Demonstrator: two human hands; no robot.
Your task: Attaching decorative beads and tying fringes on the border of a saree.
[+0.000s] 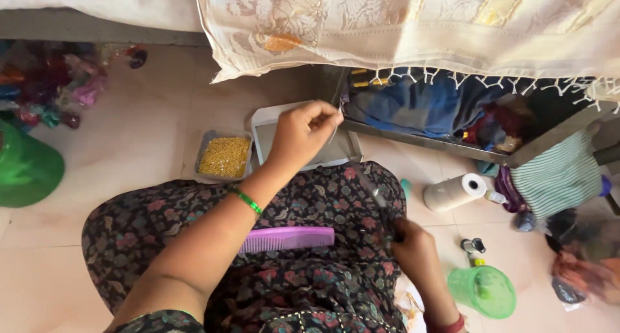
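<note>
a: where am i in this?

b: by my reading, you're drawing out a strand (376,192). your left hand (303,130), up beyond the comb (287,239), has thumb and forefinger pinched on its thin top end. your right hand (413,249), right of the comb, is curled shut at the lower end, though i can't tell how the fingertips sit.

a: and the next move?

b: it calls for keeping both grips tight and the strand taut, i'd say.

a: counts?

b: one comb on your lap. one bead tray (224,156) and one white tray (266,123) beyond it. right of it, one roll (455,191), one green cup (485,293) and what looks like two small bottles (473,246). one bangle (248,202) on your left wrist.
</note>
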